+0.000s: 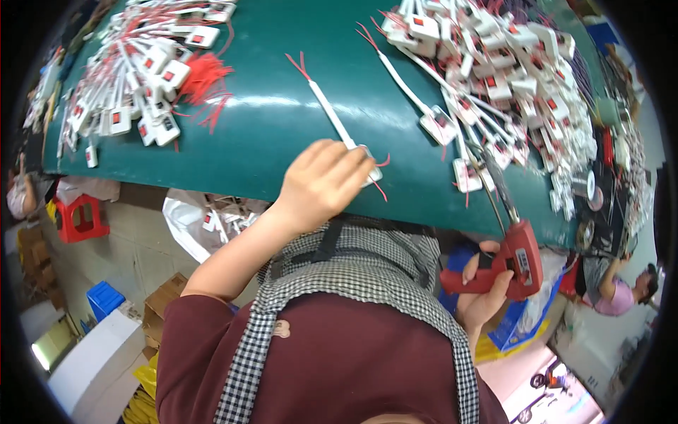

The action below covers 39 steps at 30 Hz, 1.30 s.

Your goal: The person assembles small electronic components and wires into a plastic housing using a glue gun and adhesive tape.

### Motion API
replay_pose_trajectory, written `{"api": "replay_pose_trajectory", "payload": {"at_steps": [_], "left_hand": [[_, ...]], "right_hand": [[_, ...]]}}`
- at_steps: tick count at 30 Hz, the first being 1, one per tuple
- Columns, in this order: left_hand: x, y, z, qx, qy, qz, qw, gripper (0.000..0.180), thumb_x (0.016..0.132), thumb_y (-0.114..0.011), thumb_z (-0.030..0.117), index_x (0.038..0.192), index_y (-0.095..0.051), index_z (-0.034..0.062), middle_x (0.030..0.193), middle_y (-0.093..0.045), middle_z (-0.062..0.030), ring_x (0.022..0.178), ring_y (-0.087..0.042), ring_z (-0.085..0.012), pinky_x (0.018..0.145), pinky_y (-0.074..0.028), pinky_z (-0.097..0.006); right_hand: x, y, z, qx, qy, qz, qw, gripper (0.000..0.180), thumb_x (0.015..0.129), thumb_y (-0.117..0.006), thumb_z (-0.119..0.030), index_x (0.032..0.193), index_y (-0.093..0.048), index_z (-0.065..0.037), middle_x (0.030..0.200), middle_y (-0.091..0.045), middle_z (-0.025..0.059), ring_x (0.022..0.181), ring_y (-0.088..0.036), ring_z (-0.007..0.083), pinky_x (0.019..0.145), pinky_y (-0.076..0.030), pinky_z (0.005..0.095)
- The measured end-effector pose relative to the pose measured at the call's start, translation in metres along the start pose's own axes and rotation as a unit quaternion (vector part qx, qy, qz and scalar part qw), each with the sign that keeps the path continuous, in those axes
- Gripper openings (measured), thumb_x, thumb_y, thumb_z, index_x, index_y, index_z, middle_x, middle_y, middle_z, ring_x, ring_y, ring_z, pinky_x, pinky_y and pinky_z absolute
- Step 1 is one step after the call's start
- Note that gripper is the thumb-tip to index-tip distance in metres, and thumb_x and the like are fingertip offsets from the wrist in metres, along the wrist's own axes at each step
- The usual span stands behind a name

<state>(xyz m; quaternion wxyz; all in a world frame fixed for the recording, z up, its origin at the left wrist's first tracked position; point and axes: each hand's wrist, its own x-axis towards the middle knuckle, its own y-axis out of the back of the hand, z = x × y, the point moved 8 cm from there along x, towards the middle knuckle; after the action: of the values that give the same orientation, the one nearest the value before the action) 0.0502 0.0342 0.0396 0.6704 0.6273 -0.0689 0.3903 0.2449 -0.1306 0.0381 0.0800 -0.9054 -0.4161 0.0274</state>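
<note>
My left hand [319, 182] is closed over the white housing of a cabled part [330, 113] on the green table. Its white cable runs away from me to two bare red wires, and short red wires stick out beside my fingertips. Much of that housing is hidden under the fingers. At the table's front edge, my right hand [487, 293] grips a red soldering gun [522, 265] by its handle. The gun's metal tip points away from me, over another white housing [467, 177]. A similar white part [438, 127] lies farther off, between the two hands.
Many white cabled parts [120, 92] and loose red wires [205, 78] lie at the left; a larger heap [494, 71] fills the right. A solder spool [585, 185] stands at the right edge. A red stool [81, 218] and a white bag [187, 222] are below the table.
</note>
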Motion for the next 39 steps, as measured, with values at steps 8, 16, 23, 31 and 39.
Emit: {"api": "replay_pose_trajectory", "payload": {"at_steps": [8,16,23,31,39], "left_hand": [[0.016,0.011,-0.026,-0.201,0.199,-0.04,0.958,0.021,0.069,-0.061,0.003,0.09,-0.06,0.0029,0.089,-0.06,-0.0068,0.086,-0.052,-0.0255,0.076,-0.043,-0.036],[0.021,-0.028,-0.01,-0.15,0.198,-0.145,0.958,0.015,0.069,-0.067,0.01,0.082,-0.062,0.0038,0.07,-0.059,-0.0055,0.065,-0.054,-0.0206,0.061,-0.044,-0.032],[0.013,-0.034,-0.018,-0.28,0.291,-0.197,0.893,0.021,0.071,-0.063,0.003,0.092,-0.063,0.0024,0.073,-0.061,-0.0075,0.055,-0.054,-0.0162,0.054,-0.043,-0.027],[0.006,-0.031,-0.028,-0.394,0.374,-0.108,0.833,0.009,0.073,-0.06,0.004,0.082,-0.061,0.0004,0.069,-0.061,-0.007,0.061,-0.059,-0.0155,0.058,-0.046,-0.027],[-0.03,-0.02,-0.052,-0.434,0.424,-0.039,0.794,0.008,0.073,-0.058,-0.002,0.081,-0.059,-0.0032,0.072,-0.061,-0.0058,0.066,-0.057,-0.0085,0.061,-0.045,-0.021]], "right_hand": [[-0.005,0.007,0.004,-0.004,-0.01,0.031,0.999,0.057,0.09,-0.045,-0.04,0.127,-0.03,0.002,0.102,-0.052,0.0166,0.056,-0.047,0.0117,0.047,-0.038,0.0205],[-0.011,0.009,0.003,0.018,-0.019,0.015,1.0,0.059,0.086,-0.052,-0.039,0.123,-0.034,0.003,0.101,-0.052,0.0197,0.055,-0.051,0.0158,0.046,-0.042,0.0232],[-0.006,-0.003,0.005,-0.009,-0.022,-0.018,1.0,0.062,0.088,-0.05,-0.041,0.126,-0.031,0.003,0.103,-0.053,0.0173,0.057,-0.048,0.012,0.047,-0.039,0.0212],[-0.009,-0.001,0.003,-0.024,-0.027,-0.006,0.999,0.061,0.086,-0.051,-0.044,0.122,-0.035,0.003,0.102,-0.052,0.0164,0.057,-0.048,0.012,0.047,-0.039,0.0211],[-0.015,-0.005,0.007,-0.033,-0.082,-0.009,0.996,0.073,0.078,-0.061,-0.048,0.123,-0.035,0.003,0.099,-0.054,0.0189,0.055,-0.051,0.0154,0.046,-0.041,0.0235]]}}
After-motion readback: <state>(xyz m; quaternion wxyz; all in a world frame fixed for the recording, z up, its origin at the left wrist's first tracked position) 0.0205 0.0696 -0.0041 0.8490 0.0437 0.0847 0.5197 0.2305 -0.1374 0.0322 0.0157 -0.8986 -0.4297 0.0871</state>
